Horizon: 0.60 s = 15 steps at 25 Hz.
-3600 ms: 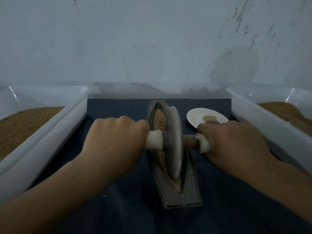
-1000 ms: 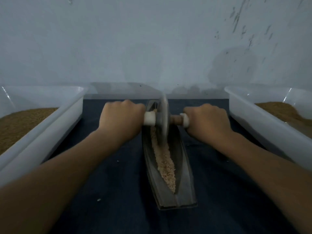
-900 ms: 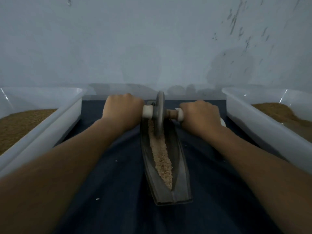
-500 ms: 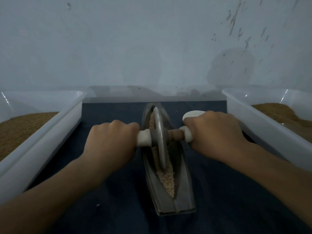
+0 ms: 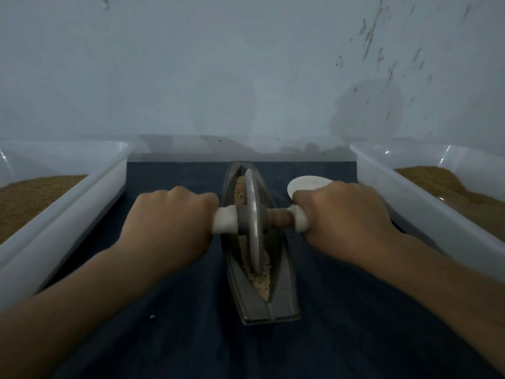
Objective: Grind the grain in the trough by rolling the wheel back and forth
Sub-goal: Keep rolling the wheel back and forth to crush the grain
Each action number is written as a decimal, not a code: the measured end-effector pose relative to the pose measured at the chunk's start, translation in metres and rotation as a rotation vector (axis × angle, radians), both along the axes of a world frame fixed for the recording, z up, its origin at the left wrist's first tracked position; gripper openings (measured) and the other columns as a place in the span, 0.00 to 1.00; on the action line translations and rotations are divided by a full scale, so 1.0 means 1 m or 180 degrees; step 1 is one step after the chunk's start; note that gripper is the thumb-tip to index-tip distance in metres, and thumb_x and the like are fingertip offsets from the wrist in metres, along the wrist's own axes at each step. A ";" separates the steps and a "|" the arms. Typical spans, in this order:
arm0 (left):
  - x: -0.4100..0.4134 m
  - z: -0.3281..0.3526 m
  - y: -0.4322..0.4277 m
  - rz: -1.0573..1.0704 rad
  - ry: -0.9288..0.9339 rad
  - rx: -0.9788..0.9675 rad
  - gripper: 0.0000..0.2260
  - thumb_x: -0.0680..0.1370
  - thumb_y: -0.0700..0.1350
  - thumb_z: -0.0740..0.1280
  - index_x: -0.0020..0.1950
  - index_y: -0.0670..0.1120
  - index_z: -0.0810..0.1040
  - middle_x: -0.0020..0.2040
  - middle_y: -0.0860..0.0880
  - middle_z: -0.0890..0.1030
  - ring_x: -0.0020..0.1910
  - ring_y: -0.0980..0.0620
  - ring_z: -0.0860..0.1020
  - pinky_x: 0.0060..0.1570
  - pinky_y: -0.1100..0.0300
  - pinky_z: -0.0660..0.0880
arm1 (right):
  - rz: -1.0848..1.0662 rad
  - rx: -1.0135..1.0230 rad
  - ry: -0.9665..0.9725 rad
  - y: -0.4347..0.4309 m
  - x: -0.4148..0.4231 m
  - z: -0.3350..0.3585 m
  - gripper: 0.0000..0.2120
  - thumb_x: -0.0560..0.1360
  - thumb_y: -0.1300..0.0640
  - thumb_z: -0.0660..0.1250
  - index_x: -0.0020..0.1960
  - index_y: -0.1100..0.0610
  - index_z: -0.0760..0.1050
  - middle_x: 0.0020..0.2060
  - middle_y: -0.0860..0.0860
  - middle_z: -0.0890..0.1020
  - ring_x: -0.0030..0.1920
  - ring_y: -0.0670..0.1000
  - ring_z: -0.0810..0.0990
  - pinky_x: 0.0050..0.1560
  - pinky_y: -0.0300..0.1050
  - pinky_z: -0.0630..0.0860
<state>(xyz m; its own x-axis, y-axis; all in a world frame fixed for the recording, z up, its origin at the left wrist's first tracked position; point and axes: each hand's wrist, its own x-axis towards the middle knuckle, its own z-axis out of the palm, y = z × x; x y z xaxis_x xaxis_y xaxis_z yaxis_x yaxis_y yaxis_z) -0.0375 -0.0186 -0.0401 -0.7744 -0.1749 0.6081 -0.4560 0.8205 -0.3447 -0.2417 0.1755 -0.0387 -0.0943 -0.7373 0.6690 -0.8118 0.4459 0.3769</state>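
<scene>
I saw wheel (image 5: 252, 222) rolled back from far end of trough (image 5: 284, 305) to its middle | left hand (image 5: 169, 222), right hand (image 5: 344, 220): fingers gripped handle (image 5: 224, 222) | grain (image 5: 261, 280) looked coarse, grinding unfinished

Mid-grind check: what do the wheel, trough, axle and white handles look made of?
Wheel: dull grey with a soft sheen along the rim, probably metal. Trough: similar matte dark grey, likely cast metal. Axle: brown and unshiny, looks like wood. Handles: smooth white, perhaps plastic or ceramic; the look leaves it open.
</scene>
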 end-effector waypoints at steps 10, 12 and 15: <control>-0.061 0.030 -0.017 0.0596 -0.0502 0.0230 0.05 0.75 0.50 0.67 0.49 0.52 0.77 0.38 0.51 0.75 0.37 0.46 0.77 0.33 0.55 0.66 | -0.0561 0.0497 -0.1353 -0.050 -0.021 0.006 0.09 0.74 0.46 0.67 0.41 0.46 0.68 0.38 0.46 0.75 0.41 0.54 0.78 0.34 0.44 0.63; -0.029 0.010 -0.001 0.0355 -0.0261 0.0089 0.14 0.68 0.52 0.74 0.40 0.53 0.68 0.30 0.55 0.62 0.25 0.52 0.64 0.27 0.60 0.56 | -0.0379 0.0359 -0.0712 -0.021 -0.007 -0.005 0.12 0.69 0.50 0.65 0.38 0.45 0.61 0.32 0.45 0.70 0.31 0.51 0.71 0.28 0.42 0.54; 0.003 -0.001 0.004 0.0003 -0.0057 0.0083 0.28 0.56 0.50 0.79 0.37 0.55 0.58 0.27 0.56 0.57 0.23 0.55 0.53 0.29 0.66 0.45 | 0.0050 0.0159 -0.0138 0.002 0.003 0.002 0.17 0.59 0.49 0.67 0.36 0.45 0.57 0.26 0.44 0.61 0.24 0.47 0.55 0.29 0.36 0.48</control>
